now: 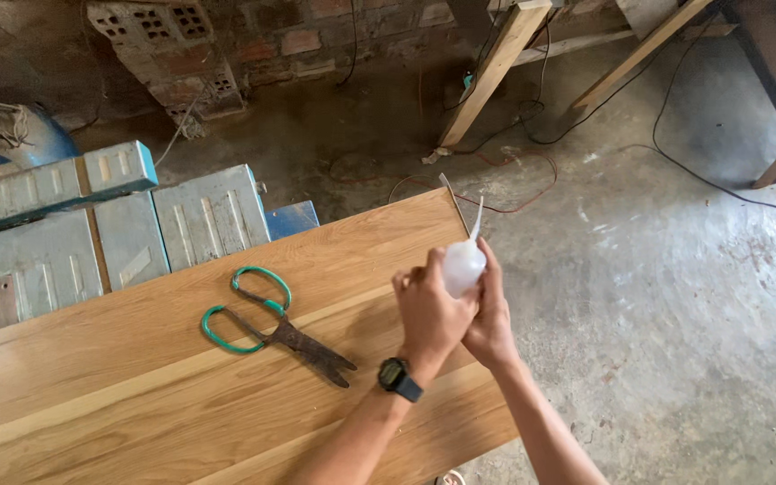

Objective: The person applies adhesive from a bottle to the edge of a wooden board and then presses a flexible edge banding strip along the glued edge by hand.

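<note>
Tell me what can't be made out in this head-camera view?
- Squeeze bottle: lower body hidden by left hand and right hand; contents unreadable through the cloudy plastic.
- Wristwatch: face too small.
- Wooden board: cut off by left and bottom edges.
- Scissors: blades dark, condition unclear.
- Leaning planks: tops cut off by the upper edge.

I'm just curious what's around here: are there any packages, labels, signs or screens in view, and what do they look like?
Squeeze bottle: held between both hands over the wooden board's far end; small, translucent white, long thin nozzle; no label visible.
Wristwatch: on the left wrist; dark, small rectangular screen.
No signs visible.
</note>
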